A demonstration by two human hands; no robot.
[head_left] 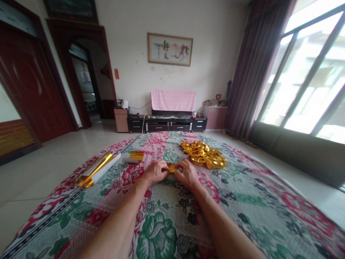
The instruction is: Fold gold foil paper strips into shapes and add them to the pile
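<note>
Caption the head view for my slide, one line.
Left hand and right hand hold a small gold foil piece over a red-and-green floral cloth, near a shiny gold heap.

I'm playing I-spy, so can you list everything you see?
patterned cloth: one, multicoloured, front
gold strip: one, gold, cloth's middle
crumpled foil heap: one, gold, right of strip
long roll: one, gold and white, cloth's left
curled sheet: one, gold and white, beside long roll
back wall: one, whitish, across room
framed picture: one, whitish, back wall
red slip: one, red, back wall
low cabinet: one, black, by back wall
pink cloth: one, pink, above low cabinet
curtain: one, purple, right
window: one, bright, far right
door: one, dark red, far left
left hand, right hand: two, bare, at gold strip
</note>
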